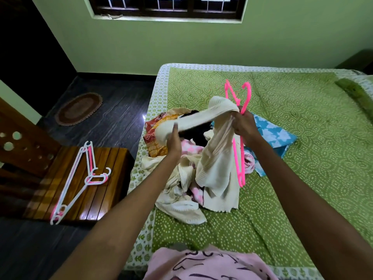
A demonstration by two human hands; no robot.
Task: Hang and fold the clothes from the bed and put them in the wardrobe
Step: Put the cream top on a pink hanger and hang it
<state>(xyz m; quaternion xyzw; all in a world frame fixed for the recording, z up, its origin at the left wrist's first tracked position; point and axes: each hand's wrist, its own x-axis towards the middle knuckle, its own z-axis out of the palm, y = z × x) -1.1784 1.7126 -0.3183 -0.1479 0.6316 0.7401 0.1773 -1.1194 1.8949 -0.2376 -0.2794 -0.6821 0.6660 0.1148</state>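
Cream garment (212, 150): ribbed knit, draped limp above the clothes pile (181, 178) on the bed (302, 158).
Left hand (173, 142): grips one bunched end.
Right hand (245, 126): pinches garment and pink plastic hanger (239, 158) together.
Chair (84, 178): slatted wood, carrying white hangers (80, 174).

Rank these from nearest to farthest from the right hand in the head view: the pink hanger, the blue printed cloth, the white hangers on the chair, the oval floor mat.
1. pink hanger, gripped in the right hand
2. blue printed cloth, just right of it on the bed
3. white hangers, left on the wooden chair
4. oval floor mat, far left on the floor
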